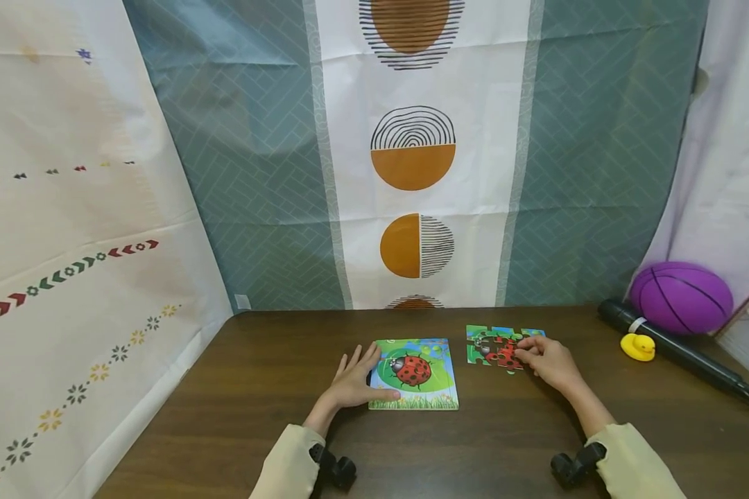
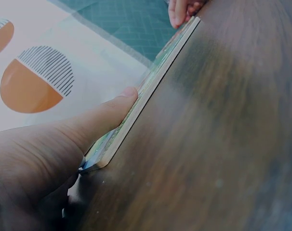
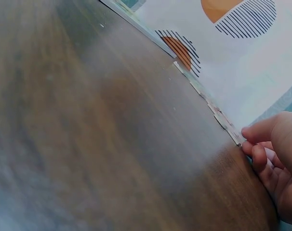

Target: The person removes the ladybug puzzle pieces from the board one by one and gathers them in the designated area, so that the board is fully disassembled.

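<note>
A square ladybug picture board [image 1: 433, 398] lies flat on the table. My left hand [image 1: 352, 380] rests spread on its left side, thumb straight along the top face, as the left wrist view also shows with the thumb [image 2: 119, 106] on the board's edge [image 2: 151, 98]. To the right lies a partly joined ladybug jigsaw puzzle [image 1: 480, 351] of several pieces. My right hand [image 1: 552, 362] pinches at the puzzle's right side with thumb and index finger; the piece there is mostly hidden. In the right wrist view, the fingertips meet the end of the thin puzzle [image 3: 211, 108].
On the right of the brown table [image 1: 243, 416] stand a yellow rubber duck [image 1: 638, 347], a long black tube [image 1: 693, 357] and a purple ball [image 1: 682, 298]. A patterned curtain [image 1: 274, 173] hangs behind the table's far edge.
</note>
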A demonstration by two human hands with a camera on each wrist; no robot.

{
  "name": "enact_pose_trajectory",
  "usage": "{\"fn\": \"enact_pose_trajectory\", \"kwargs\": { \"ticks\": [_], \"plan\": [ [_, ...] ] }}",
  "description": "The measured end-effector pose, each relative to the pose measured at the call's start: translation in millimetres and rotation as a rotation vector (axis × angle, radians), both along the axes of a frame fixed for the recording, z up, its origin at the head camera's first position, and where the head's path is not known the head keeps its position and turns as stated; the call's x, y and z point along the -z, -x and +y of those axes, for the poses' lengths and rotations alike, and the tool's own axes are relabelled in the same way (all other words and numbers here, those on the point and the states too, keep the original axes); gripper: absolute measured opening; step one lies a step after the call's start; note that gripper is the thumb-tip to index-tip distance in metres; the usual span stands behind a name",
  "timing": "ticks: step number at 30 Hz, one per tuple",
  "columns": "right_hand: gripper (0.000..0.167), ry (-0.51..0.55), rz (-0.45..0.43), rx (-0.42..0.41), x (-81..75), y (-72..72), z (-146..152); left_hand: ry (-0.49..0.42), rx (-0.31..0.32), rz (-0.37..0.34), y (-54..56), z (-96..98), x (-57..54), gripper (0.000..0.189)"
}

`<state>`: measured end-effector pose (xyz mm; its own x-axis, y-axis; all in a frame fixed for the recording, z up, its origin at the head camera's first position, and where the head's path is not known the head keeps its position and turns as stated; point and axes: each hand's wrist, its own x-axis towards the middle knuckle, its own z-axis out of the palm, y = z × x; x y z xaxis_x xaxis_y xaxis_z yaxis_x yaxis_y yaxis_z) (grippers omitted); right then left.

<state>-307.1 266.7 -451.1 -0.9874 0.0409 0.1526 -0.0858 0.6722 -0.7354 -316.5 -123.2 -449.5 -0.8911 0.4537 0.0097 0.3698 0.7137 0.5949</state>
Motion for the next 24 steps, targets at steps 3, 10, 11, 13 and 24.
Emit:
{"fn": "enact_pose_trajectory", "kwargs": {
  "ticks": [3,10,11,13,24],
  "plan": [
    [0.029,-0.001,-0.003,0.008,2.6,-1.4,-1,0.002,0.001,-0.008,-1.7,0.1,1.1,0.110],
    [0.029,0.018,0.026,0.013,3.5,3.5,0,-0.008,-0.006,-0.004,-0.1,0.6,-0.5,0.110],
    [0.030,0.022,0.029,0.010,2.9,4.0,0,-0.010,-0.007,-0.003,0.1,0.5,-1.1,0.110],
    [0.030,0.035,0.031,0.008,2.1,4.3,0,-0.011,-0.006,-0.005,0.4,0.3,-1.9,0.109],
    [0.031,0.169,0.012,-0.047,-6.4,-1.6,-37,-0.007,0.001,-0.005,1.0,0.2,-0.8,0.109]
  ]
}}
